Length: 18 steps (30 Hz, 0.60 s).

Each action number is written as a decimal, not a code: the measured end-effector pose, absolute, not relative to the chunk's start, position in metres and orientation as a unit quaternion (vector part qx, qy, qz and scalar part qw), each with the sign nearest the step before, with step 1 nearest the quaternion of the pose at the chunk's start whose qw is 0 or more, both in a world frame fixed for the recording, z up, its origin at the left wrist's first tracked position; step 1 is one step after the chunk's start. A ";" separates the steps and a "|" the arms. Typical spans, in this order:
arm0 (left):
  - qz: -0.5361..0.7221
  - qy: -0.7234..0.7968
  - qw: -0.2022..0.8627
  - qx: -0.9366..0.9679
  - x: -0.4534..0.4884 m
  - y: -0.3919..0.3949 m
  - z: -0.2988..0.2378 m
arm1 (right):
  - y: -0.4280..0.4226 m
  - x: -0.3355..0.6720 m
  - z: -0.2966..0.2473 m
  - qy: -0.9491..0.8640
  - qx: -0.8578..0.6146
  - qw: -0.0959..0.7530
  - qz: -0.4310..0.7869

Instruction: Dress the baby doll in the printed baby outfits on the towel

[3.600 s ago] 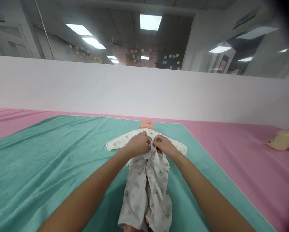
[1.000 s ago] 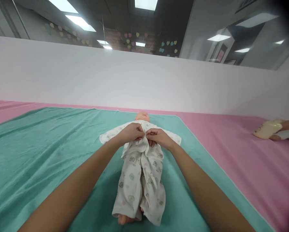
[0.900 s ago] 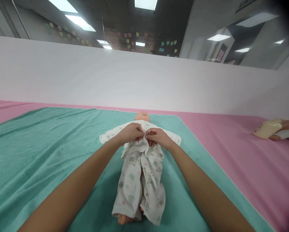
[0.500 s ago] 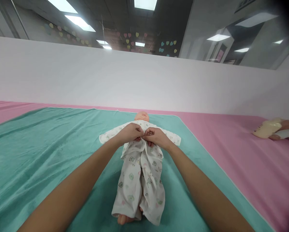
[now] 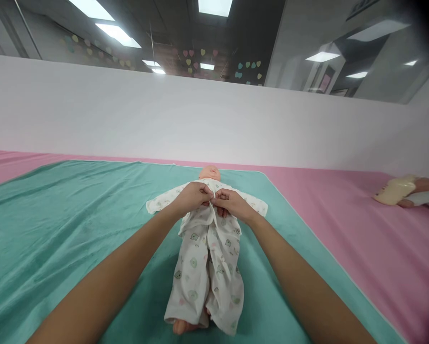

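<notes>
A baby doll lies on its back, head away from me, dressed in a white patterned top and matching pants. Both sleeves spread out sideways, and one foot shows below a pant leg. My left hand pinches the front edge of the top at the doll's chest. Right beside it, my right hand pinches the opposite part of the same front opening. The fingertips of both hands nearly meet; any fastener between them is too small to make out.
Under the doll is a teal blanket laid over a pink sheet. At the far right lies another doll-like figure, partly cut off by the frame. A white wall with glass above it rises behind.
Both hands stay pinched at the top's front, with only slight finger movement. The doll and its clothes lie as before; the view has shifted a little.
</notes>
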State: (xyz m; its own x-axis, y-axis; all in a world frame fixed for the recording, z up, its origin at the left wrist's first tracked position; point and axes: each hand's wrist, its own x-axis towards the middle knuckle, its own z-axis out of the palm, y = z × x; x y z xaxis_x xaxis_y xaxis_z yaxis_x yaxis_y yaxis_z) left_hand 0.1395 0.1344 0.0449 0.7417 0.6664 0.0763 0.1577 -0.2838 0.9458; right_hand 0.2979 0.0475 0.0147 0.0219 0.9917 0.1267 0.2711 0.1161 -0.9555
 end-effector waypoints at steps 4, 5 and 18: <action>0.254 0.240 0.548 0.760 0.142 0.135 0.042 | 0.048 0.298 0.013 -0.579 -0.537 0.472 0.392; 0.259 0.232 0.553 0.757 0.142 0.134 0.042 | 0.048 0.298 0.013 -0.576 -0.539 0.473 0.392; 0.263 0.213 0.577 0.743 0.139 0.136 0.039 | 0.046 0.299 0.012 -0.566 -0.504 0.495 0.425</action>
State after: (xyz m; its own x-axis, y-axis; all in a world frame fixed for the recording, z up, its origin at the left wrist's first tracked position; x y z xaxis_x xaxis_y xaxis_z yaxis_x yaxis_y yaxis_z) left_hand 0.1393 0.1355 0.0389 0.7707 0.6204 0.1453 0.0131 -0.2434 0.9698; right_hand 0.2995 0.0461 0.0116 -0.0017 0.9912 0.1324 0.1494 0.1312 -0.9800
